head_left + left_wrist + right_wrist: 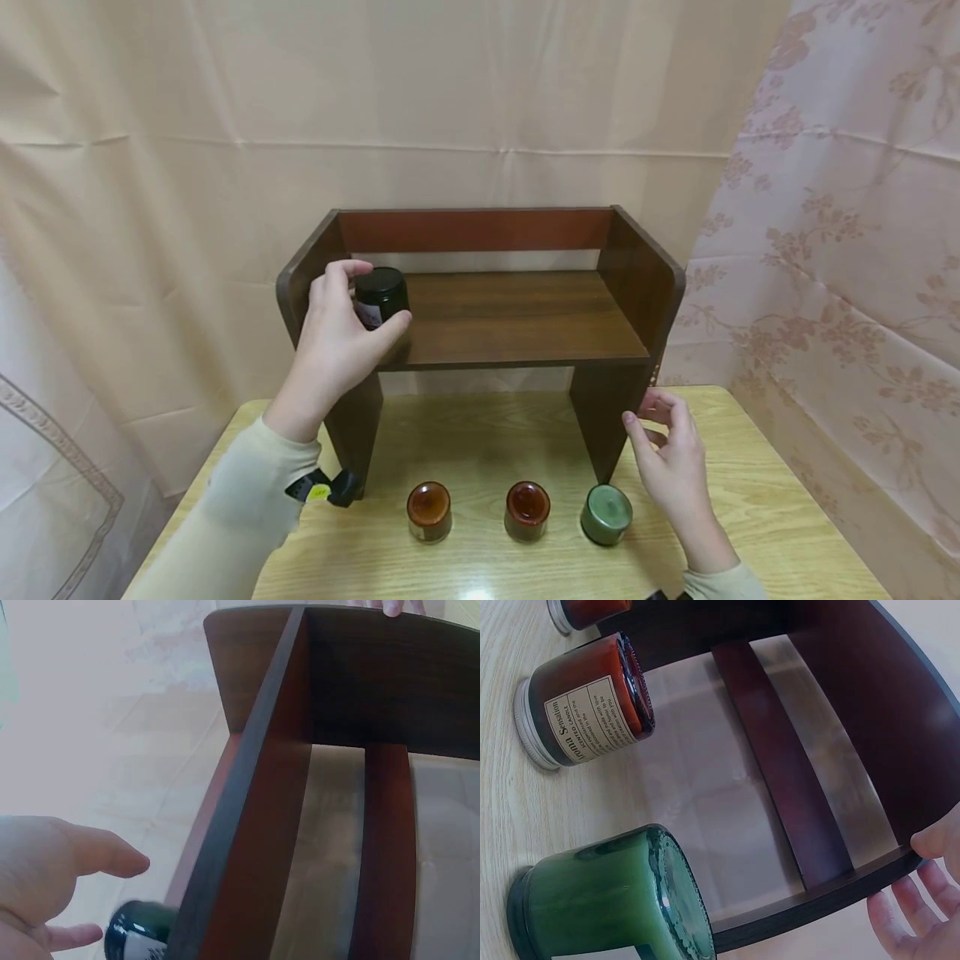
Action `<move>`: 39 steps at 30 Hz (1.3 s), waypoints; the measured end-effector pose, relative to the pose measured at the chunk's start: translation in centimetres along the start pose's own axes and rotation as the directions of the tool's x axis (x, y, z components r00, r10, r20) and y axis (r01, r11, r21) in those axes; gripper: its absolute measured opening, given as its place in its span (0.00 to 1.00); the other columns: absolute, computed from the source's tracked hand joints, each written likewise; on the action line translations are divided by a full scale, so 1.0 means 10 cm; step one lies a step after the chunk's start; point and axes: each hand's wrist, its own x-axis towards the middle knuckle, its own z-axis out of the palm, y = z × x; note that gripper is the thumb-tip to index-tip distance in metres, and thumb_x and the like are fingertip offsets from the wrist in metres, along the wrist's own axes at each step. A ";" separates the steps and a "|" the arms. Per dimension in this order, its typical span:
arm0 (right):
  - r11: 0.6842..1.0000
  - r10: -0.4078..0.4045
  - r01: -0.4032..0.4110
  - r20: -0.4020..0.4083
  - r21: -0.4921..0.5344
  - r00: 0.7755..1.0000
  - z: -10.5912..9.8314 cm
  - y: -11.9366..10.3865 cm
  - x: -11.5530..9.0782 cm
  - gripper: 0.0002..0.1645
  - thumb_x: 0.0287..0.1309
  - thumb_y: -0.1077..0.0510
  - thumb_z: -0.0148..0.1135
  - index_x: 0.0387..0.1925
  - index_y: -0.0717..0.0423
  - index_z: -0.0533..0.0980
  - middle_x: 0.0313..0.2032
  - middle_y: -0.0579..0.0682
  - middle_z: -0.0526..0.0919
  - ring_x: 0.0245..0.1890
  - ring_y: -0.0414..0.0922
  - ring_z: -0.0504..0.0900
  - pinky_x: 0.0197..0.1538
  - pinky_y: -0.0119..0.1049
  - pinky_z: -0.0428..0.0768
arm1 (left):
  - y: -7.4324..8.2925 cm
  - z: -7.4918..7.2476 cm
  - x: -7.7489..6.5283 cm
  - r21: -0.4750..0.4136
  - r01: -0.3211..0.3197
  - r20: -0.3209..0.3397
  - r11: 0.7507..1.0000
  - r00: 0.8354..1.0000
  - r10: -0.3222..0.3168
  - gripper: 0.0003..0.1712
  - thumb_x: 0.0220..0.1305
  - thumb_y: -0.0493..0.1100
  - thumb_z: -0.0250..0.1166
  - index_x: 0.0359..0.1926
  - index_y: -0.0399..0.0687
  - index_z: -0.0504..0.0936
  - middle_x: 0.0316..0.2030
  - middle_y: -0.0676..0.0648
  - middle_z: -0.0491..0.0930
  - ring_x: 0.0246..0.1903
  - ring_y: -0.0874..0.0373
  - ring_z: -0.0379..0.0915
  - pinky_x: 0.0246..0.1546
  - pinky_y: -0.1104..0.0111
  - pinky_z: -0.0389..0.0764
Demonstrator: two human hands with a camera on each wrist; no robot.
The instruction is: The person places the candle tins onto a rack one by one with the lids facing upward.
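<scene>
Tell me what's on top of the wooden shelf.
At the left end of the shelf is a dark jar, beside the left hand. The surface behind hand and jar cannot be seen.

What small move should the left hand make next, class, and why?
Probably draw the left hand gently back from the dark jar. The jar appears to stand upright on the shelf, and the left wrist view shows the hand spread open beside it, not closed round it, so it likely needs no support.

The head view is looking down over the whole shelf (517, 312). Both wrist views are facing its underside closely, sharing the crossbar (386, 847).
</scene>
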 end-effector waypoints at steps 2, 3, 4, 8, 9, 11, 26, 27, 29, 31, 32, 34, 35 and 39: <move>1.000 0.002 -0.002 -0.002 0.003 1.000 0.00 0.00 0.00 0.25 0.66 0.74 0.71 0.61 0.70 0.72 0.50 0.61 0.82 0.48 0.22 0.79 0.48 0.12 0.78 | 0.03 0.00 -0.05 0.025 -0.022 -0.013 0.999 1.000 0.023 0.42 0.66 0.46 0.76 0.74 0.42 0.64 0.64 0.31 0.66 0.56 0.39 0.72 0.55 0.49 0.76; 1.000 0.003 -0.003 -0.002 0.004 1.000 0.00 0.00 0.00 0.25 0.66 0.74 0.71 0.61 0.70 0.72 0.50 0.61 0.82 0.48 0.22 0.79 0.48 0.12 0.78 | 0.04 0.00 -0.08 0.034 -0.034 -0.016 0.999 0.999 0.035 0.42 0.66 0.45 0.76 0.73 0.41 0.65 0.63 0.31 0.66 0.55 0.39 0.71 0.54 0.49 0.76; 1.000 0.004 -0.004 -0.002 0.004 1.000 0.00 0.00 0.00 0.25 0.66 0.74 0.71 0.60 0.70 0.72 0.50 0.61 0.82 0.48 0.22 0.79 0.48 0.12 0.78 | 0.05 0.00 -0.11 0.041 -0.046 -0.017 0.998 0.999 0.046 0.42 0.66 0.44 0.76 0.73 0.40 0.65 0.63 0.31 0.67 0.55 0.40 0.70 0.53 0.50 0.76; 1.000 0.008 -0.008 0.001 0.004 1.000 -0.01 0.00 0.00 0.25 0.66 0.74 0.71 0.60 0.70 0.72 0.50 0.61 0.82 0.48 0.21 0.79 0.48 0.12 0.78 | 0.07 0.01 -0.25 0.060 -0.106 -0.041 0.993 0.993 0.108 0.40 0.65 0.41 0.77 0.72 0.37 0.67 0.62 0.32 0.68 0.56 0.40 0.70 0.52 0.51 0.76; 1.000 0.009 -0.009 0.002 0.006 1.000 -0.01 0.00 0.00 0.25 0.66 0.74 0.71 0.60 0.70 0.72 0.50 0.61 0.82 0.48 0.21 0.79 0.48 0.12 0.78 | 0.07 0.02 -0.29 0.063 -0.124 -0.048 0.990 0.991 0.127 0.40 0.65 0.41 0.77 0.71 0.36 0.67 0.62 0.32 0.68 0.56 0.39 0.70 0.53 0.50 0.76; 1.000 0.012 -0.012 0.002 0.007 1.000 -0.02 -0.01 0.00 0.25 0.66 0.74 0.71 0.61 0.70 0.72 0.50 0.61 0.82 0.48 0.22 0.79 0.48 0.12 0.78 | 0.06 0.03 -0.37 0.058 -0.165 -0.064 0.985 0.984 0.169 0.40 0.64 0.39 0.77 0.71 0.35 0.68 0.64 0.33 0.69 0.57 0.38 0.72 0.56 0.49 0.79; 0.999 -0.005 0.006 -0.011 0.037 1.000 -0.02 -0.03 -0.01 0.26 0.66 0.74 0.72 0.62 0.69 0.73 0.49 0.60 0.83 0.48 0.22 0.78 0.47 0.13 0.79 | -0.27 0.19 -0.83 -0.081 -0.441 -0.233 0.894 0.880 0.413 0.33 0.57 0.30 0.78 0.64 0.36 0.79 0.58 0.42 0.85 0.55 0.51 0.83 0.55 0.74 0.80; 0.999 -0.003 0.003 -0.010 0.036 1.000 -0.02 -0.03 -0.01 0.26 0.66 0.74 0.72 0.61 0.69 0.73 0.49 0.60 0.83 0.48 0.22 0.78 0.47 0.13 0.79 | -0.30 0.20 -0.88 -0.083 -0.447 -0.230 0.891 0.878 0.419 0.33 0.57 0.30 0.77 0.64 0.37 0.80 0.58 0.42 0.86 0.55 0.51 0.83 0.55 0.74 0.80; 0.999 0.005 -0.005 -0.006 0.034 1.000 -0.02 -0.03 -0.01 0.25 0.66 0.74 0.71 0.61 0.69 0.73 0.49 0.60 0.83 0.48 0.23 0.79 0.47 0.14 0.79 | -0.35 0.23 -0.98 -0.090 -0.439 -0.203 0.894 0.887 0.416 0.34 0.57 0.31 0.77 0.65 0.37 0.80 0.59 0.44 0.86 0.56 0.51 0.82 0.56 0.75 0.80; 0.999 0.012 -0.012 -0.004 0.030 1.000 -0.02 -0.03 -0.01 0.25 0.66 0.75 0.71 0.61 0.70 0.73 0.48 0.59 0.83 0.48 0.23 0.79 0.47 0.14 0.80 | -0.41 0.26 -1.07 -0.094 -0.415 -0.169 0.905 0.902 0.397 0.35 0.57 0.31 0.78 0.66 0.38 0.80 0.61 0.46 0.85 0.57 0.51 0.83 0.56 0.75 0.81; 1.000 0.012 -0.012 -0.003 0.028 1.000 -0.02 -0.02 -0.01 0.25 0.65 0.75 0.71 0.61 0.70 0.72 0.49 0.60 0.82 0.48 0.22 0.79 0.48 0.14 0.80 | -0.45 0.28 -1.11 -0.097 -0.402 -0.153 0.911 0.910 0.385 0.35 0.58 0.31 0.78 0.67 0.38 0.79 0.62 0.47 0.85 0.57 0.52 0.83 0.56 0.75 0.81; 1.000 0.015 -0.014 -0.003 0.023 1.000 -0.02 -0.02 -0.01 0.26 0.65 0.76 0.71 0.61 0.70 0.72 0.49 0.60 0.82 0.48 0.22 0.79 0.48 0.13 0.79 | -0.52 0.32 -1.16 -0.104 -0.385 -0.131 0.917 0.919 0.371 0.35 0.57 0.31 0.79 0.67 0.39 0.79 0.61 0.49 0.85 0.57 0.52 0.83 0.55 0.75 0.82; 1.000 0.014 -0.014 -0.003 0.022 1.000 -0.02 -0.03 -0.01 0.26 0.65 0.76 0.71 0.61 0.70 0.72 0.49 0.60 0.82 0.48 0.22 0.78 0.48 0.13 0.79 | -0.57 0.35 -1.17 -0.108 -0.378 -0.122 0.920 0.923 0.365 0.35 0.57 0.31 0.79 0.66 0.40 0.79 0.61 0.49 0.86 0.57 0.53 0.83 0.55 0.74 0.82; 1.000 0.010 -0.010 -0.001 0.014 1.000 -0.03 -0.03 -0.01 0.26 0.65 0.75 0.71 0.62 0.69 0.72 0.49 0.60 0.82 0.48 0.22 0.78 0.48 0.13 0.79 | -0.76 0.49 -1.21 -0.157 -0.353 -0.068 0.922 0.936 0.346 0.35 0.60 0.31 0.79 0.66 0.41 0.76 0.60 0.50 0.85 0.55 0.51 0.84 0.53 0.71 0.83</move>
